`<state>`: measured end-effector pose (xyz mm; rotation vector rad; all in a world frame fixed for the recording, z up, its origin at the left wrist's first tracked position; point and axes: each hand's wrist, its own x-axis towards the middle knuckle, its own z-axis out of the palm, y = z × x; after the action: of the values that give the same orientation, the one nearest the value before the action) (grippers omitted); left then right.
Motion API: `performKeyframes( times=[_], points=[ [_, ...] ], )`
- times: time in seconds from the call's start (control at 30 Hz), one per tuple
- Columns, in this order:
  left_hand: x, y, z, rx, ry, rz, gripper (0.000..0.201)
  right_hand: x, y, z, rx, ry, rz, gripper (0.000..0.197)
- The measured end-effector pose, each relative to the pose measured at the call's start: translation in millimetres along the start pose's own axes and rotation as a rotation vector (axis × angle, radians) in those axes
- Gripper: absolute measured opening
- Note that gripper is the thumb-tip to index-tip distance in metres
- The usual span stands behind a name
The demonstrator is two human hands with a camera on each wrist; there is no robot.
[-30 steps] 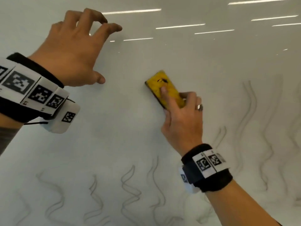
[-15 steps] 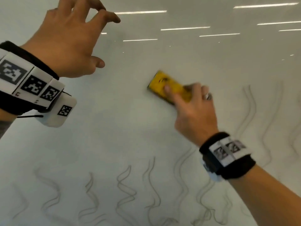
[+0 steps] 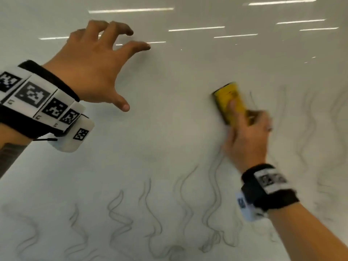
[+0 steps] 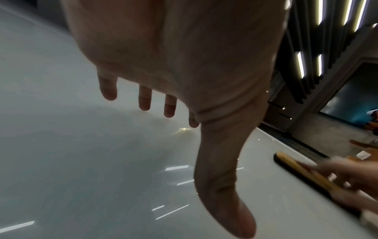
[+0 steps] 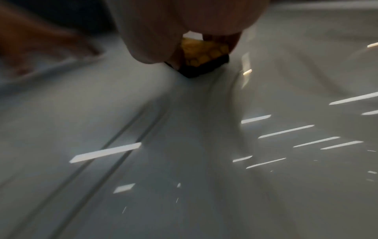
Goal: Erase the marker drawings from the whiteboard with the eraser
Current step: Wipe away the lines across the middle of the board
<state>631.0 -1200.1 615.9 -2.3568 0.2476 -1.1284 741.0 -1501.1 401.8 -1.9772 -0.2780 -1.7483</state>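
Your right hand (image 3: pixel 246 136) grips the eraser (image 3: pixel 230 102), its length pointing up-left; wavy lines (image 3: pixel 150 210) lie below it, nearer than your open left hand (image 3: pixel 90 66).

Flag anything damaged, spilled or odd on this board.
Nothing damaged or spilled. Faint wavy marker lines remain low and right on the whiteboard; the right hand holds the eraser flat against it.

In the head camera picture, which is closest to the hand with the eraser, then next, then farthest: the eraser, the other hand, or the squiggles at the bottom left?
1. Yellow eraser, held in the right hand.
2. Left hand, upper left.
3. Bottom-left squiggles, far corner.
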Motion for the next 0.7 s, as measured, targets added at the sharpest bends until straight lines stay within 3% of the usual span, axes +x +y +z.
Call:
performKeyframes(
  times=[0.07,0.1,0.13,0.23,0.33,0.4,0.47,0.57,0.7],
  points=[
    [1,5,5,-0.002,-0.004,-0.02,0.141,41,23,-7,0.036,0.06,0.215,0.066],
    [2,8,7,-0.002,0.002,-0.034,0.141,44,19,-6,0.04,0.074,0.248,0.066],
    [2,10,9,-0.003,0.01,-0.043,0.141,35,7,-3,0.036,0.075,0.22,0.067],
    [2,14,12,-0.003,0.024,-0.051,0.142,-32,-43,12,0.059,-0.05,-0.084,0.072],
    [1,14,13,-0.01,0.027,-0.052,0.142,-55,-36,8,-0.005,-0.129,-0.281,0.069],
    [1,14,15,-0.011,0.028,-0.05,0.142,-24,-12,1,-0.01,-0.081,-0.23,0.066],
    [1,13,16,-0.022,0.031,-0.047,0.142,16,1,-3,0.007,-0.012,-0.073,0.065],
    [2,14,17,-0.046,0.042,-0.042,0.142,34,-26,4,0.076,0.05,0.085,0.066],
    [3,10,22,-0.042,0.073,-0.012,0.142,-51,-71,18,0.082,-0.091,-0.199,0.07]
  ],
)
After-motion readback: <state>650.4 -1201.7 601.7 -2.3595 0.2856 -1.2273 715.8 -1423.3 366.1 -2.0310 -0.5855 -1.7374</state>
